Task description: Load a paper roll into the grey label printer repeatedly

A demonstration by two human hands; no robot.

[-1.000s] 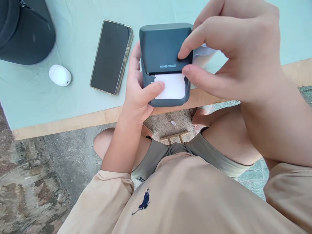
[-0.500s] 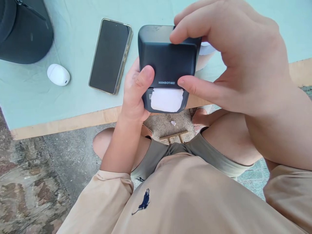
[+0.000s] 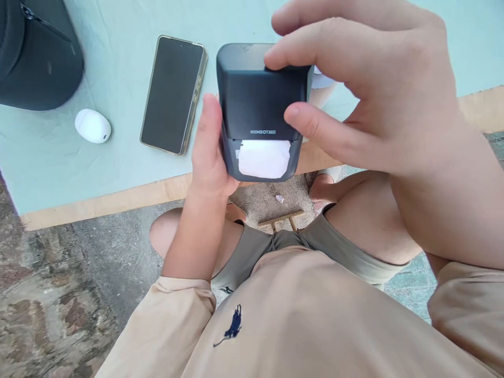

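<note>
A dark label printer with NIIMBOT lettering is held over the table's front edge. White label paper shows at its lower end. My left hand grips the printer's left side, thumb up along that side; its other fingers are hidden behind. My right hand arches over the upper right of the printer in a wide pinch. Its index fingertip rests on the top edge, and the thumb tip lies over the front cover above the lettering.
Left of the printer, a phone in a clear case lies on the pale green table. Further left are a white oval case and a black zippered bag. A white round item is partly hidden behind the printer.
The printer and both hands have shifted slightly left. My left thumb has moved off the printer's front to its side. My right thumb has slid up on the cover.
</note>
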